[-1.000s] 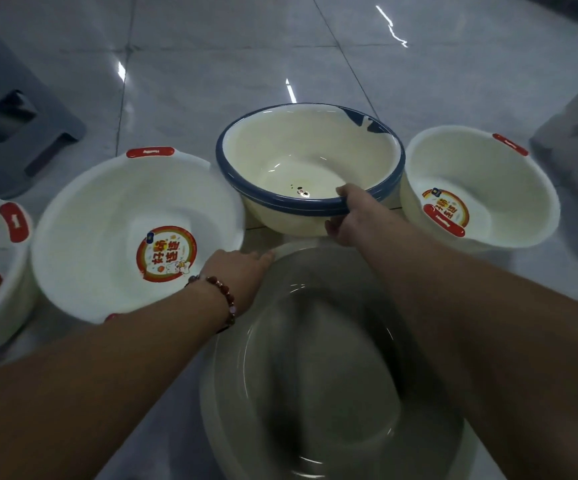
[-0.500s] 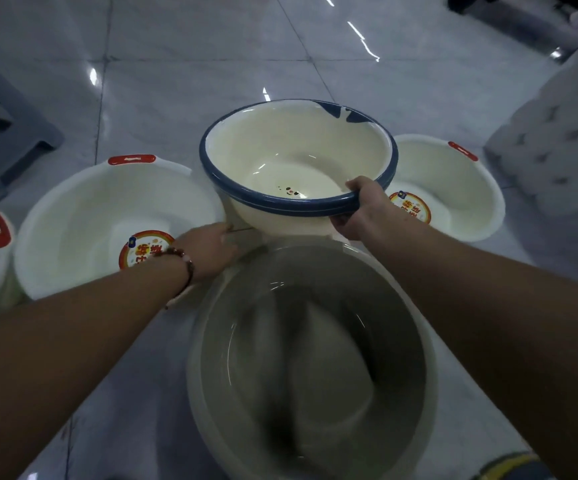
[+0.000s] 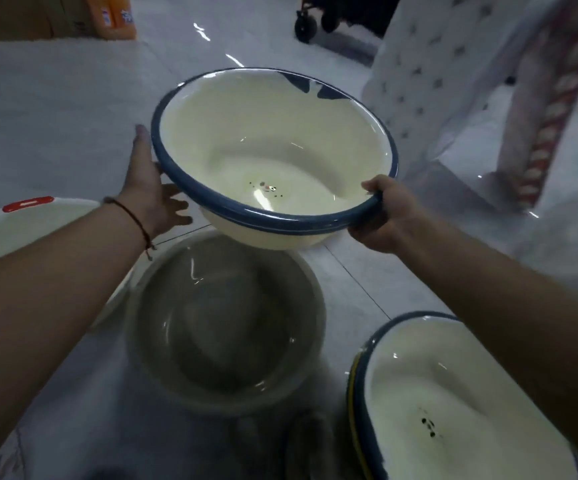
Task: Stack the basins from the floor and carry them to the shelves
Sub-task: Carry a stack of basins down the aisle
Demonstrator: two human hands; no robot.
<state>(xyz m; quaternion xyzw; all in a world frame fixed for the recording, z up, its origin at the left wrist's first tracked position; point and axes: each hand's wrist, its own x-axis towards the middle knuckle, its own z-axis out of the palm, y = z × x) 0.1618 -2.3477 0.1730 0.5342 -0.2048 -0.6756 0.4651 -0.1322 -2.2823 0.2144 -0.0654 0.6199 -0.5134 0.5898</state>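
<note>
We count four basins. Our right hand [image 3: 389,216] grips the rim of one blue-rimmed basin [image 3: 273,161], held above the grey basin [image 3: 225,327] on the floor [image 3: 55,116]; our left hand [image 3: 152,188], fingers straight, steadies its side. A second blue-rimmed basin [image 3: 453,410] and a white basin [image 3: 21,226] sit alongside.

Two bare forearms reached into the frame from the lower corners, with no sleeves showing on either. The left hand [image 3: 149,192] sat at centre left of the frame, and around its wrist ran a thin dark cord bracelet [image 3: 131,216], reddish-brown, with a small knotted end hanging below the wrist. The right hand [image 3: 389,216] sat at centre right and wore nothing. No rings or watch showed on either of the hands.
</note>
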